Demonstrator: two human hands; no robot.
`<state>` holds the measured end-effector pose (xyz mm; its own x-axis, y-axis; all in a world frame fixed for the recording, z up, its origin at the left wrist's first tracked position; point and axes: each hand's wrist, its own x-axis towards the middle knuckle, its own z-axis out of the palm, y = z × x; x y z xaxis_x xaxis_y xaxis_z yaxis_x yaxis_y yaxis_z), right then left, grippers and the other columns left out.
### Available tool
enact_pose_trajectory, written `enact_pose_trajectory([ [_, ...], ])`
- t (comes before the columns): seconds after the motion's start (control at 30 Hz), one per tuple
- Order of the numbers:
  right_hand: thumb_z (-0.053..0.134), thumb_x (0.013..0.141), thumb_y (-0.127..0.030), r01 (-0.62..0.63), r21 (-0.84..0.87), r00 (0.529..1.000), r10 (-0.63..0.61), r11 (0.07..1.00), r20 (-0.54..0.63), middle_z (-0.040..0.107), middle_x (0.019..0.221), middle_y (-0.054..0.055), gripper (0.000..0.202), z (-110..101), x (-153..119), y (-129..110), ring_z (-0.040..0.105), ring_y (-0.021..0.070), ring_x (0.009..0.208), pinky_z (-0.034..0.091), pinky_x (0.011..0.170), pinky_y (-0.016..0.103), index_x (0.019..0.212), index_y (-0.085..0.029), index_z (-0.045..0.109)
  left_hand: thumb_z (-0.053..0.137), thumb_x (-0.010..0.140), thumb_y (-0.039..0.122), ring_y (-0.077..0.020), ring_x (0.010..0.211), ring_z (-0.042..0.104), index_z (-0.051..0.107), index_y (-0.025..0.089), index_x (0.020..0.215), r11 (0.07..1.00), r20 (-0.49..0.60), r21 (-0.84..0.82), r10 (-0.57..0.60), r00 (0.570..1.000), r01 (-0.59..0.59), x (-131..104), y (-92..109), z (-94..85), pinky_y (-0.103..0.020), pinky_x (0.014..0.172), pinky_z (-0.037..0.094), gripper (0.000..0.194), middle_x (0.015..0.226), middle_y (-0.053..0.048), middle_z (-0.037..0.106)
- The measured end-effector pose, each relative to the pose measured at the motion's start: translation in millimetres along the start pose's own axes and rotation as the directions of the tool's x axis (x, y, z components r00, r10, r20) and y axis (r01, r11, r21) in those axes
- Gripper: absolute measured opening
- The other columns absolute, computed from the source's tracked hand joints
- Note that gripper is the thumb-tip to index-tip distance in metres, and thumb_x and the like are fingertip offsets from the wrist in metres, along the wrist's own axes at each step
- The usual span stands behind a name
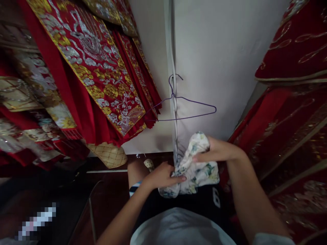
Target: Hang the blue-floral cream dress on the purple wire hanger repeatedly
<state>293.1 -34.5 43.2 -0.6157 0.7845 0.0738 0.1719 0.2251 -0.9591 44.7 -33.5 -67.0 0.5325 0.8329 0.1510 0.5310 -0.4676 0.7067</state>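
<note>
L hand (162, 175) and R hand (217, 149) each pinch bunched floral cloth (208, 173) nr. purple hanger (173, 95), apparently mid-handling; next move calls for firm grip w/ both.

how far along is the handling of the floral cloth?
Done: nothing clearly finished on the floral cloth.
In hand: left hand and right hand hold it bunched at the lap.
Left: probably straightening it, maybe hanging it; the purple hanger shows no cloth on its visible wire.
</note>
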Motion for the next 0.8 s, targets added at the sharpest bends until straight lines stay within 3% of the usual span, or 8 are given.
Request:
enact_pose_trajectory([
  [0.1,0.078,0.063,-0.021,0.018,-0.203,0.953,-0.079,0.979,-0.293,0.068,0.068,0.002,0.013,-33,26,-3,0.057,0.0164,0.061,0.044,0.054,0.024,0.073,-0.016,0.072,0.072,0.066,0.067,-0.0206,0.057,0.056,0.053,0.023,0.048,0.969,-0.015,0.245,-0.039,0.999,0.041,8,-23,-39.2,-0.034,0.081,0.049,0.052,0.047,-0.001,0.053],
  [0.17,0.073,0.060,-0.011,-0.003,-0.377,0.853,-0.194,0.926,-0.483,0.064,0.061,0.000,0.008,-54,54,10,0.056,0.0161,0.061,0.042,0.057,0.024,0.063,-0.016,0.068,0.070,0.071,0.063,-0.0237,0.065,0.061,0.055,0.023,0.050,0.935,-0.041,0.349,-0.047,0.998,0.058,11,-38,-68.3,-0.039,0.089,0.047,0.047,0.055,-0.003,0.060],
  [0.27,0.067,0.061,-0.006,0.013,-0.471,0.758,-0.317,0.882,-0.571,0.070,0.078,0.002,0.020,-74,97,40,0.062,0.0183,0.078,0.046,0.076,0.026,0.078,-0.016,0.071,0.069,0.076,0.053,-0.0299,0.093,0.065,0.070,0.024,0.068,0.915,-0.137,0.402,0.046,0.989,0.013,13,-53,-107.4,-0.042,0.098,0.043,0.030,0.086,-0.009,0.074],
  [0.4,0.061,0.061,-0.006,-0.004,-0.379,0.788,-0.231,0.925,-0.570,0.067,0.068,-0.001,0.015,-78,127,72,0.057,0.0149,0.069,0.043,0.072,0.025,0.072,-0.015,0.068,0.060,0.085,0.046,-0.0308,0.109,0.061,0.071,0.023,0.069,0.900,-0.233,0.435,0.121,0.965,-0.008,20,-61,-139.1,-0.042,0.100,0.042,0.030,0.107,-0.011,0.072],
  [0.5,0.059,0.065,-0.012,-0.033,-0.368,0.779,-0.206,0.929,-0.592,0.062,0.060,-0.002,0.007,-78,120,82,0.052,0.0133,0.062,0.039,0.062,0.023,0.063,-0.015,0.065,0.057,0.087,0.041,-0.0283,0.098,0.062,0.066,0.022,0.062,0.927,-0.282,0.375,0.133,0.950,-0.019,32,-60,-146.2,-0.041,0.098,0.044,0.033,0.092,-0.010,0.071],
  [0.6,0.059,0.068,-0.020,-0.081,-0.357,0.756,-0.176,0.930,-0.630,0.062,0.060,-0.001,0.010,-86,98,83,0.050,0.0133,0.060,0.036,0.058,0.024,0.062,-0.015,0.065,0.059,0.087,0.039,-0.0256,0.089,0.061,0.063,0.021,0.064,0.963,-0.347,0.246,0.195,0.917,-0.112,45,-53,-142.5,-0.039,0.098,0.043,0.029,0.079,-0.008,0.066],
  [0.7,0.064,0.066,-0.025,-0.115,-0.332,0.737,-0.144,0.936,-0.660,0.059,0.057,0.000,0.012,-96,76,79,0.049,0.0135,0.057,0.036,0.056,0.025,0.059,-0.015,0.063,0.059,0.086,0.037,-0.0248,0.092,0.060,0.066,0.020,0.074,0.980,-0.435,0.107,0.198,0.878,-0.168,56,-41,-132.6,-0.038,0.101,0.041,0.022,0.083,-0.007,0.067],
  [0.8,0.066,0.064,-0.028,-0.157,-0.335,0.734,-0.117,0.929,-0.669,0.057,0.055,-0.001,0.014,-97,65,74,0.049,0.0143,0.055,0.037,0.055,0.026,0.057,-0.017,0.062,0.055,0.089,0.039,-0.0243,0.100,0.061,0.067,0.018,0.093,0.990,-0.501,-0.002,0.119,0.857,-0.139,72,-26,-123.7,-0.036,0.100,0.042,0.024,0.096,-0.007,0.069],
])
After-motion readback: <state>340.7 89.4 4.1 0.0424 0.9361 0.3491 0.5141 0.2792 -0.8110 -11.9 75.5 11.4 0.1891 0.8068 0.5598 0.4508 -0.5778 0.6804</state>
